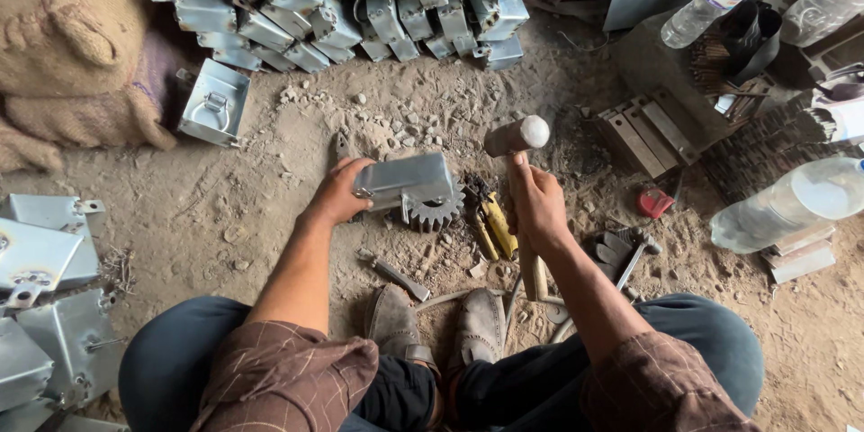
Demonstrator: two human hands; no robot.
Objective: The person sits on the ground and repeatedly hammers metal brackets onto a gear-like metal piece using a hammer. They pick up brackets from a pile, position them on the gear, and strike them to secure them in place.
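My left hand [337, 193] is clamped on the near end of a small metal box [405, 182], which rests on top of a toothed gear [436, 211] lying in the dirt. My right hand [537, 202] is closed tight around the wooden handle of a hammer [517, 137], whose head hangs raised just to the right of the box and a little beyond it.

The worst risk, as I judge it, is to my own left fingers: they wrap the box close to where a blow would land, and a glancing strike could slide off the smooth sheet metal onto them. The box sits on gear teeth, not on a flat face, so it could rock or skid under a hit and twist out of my hold. I cannot tell from here how squarely the box bears on the gear; its underside is hidden.

Just to the near side of the gear lie yellow-handled pliers [497, 227] and a loose bolt [396, 276], and my shoes [432, 324] sit right beneath; anything kicked off could hit them. Too hard a blow might dent the thin wall. The ground is gritty and uneven, so the gear itself may shift.
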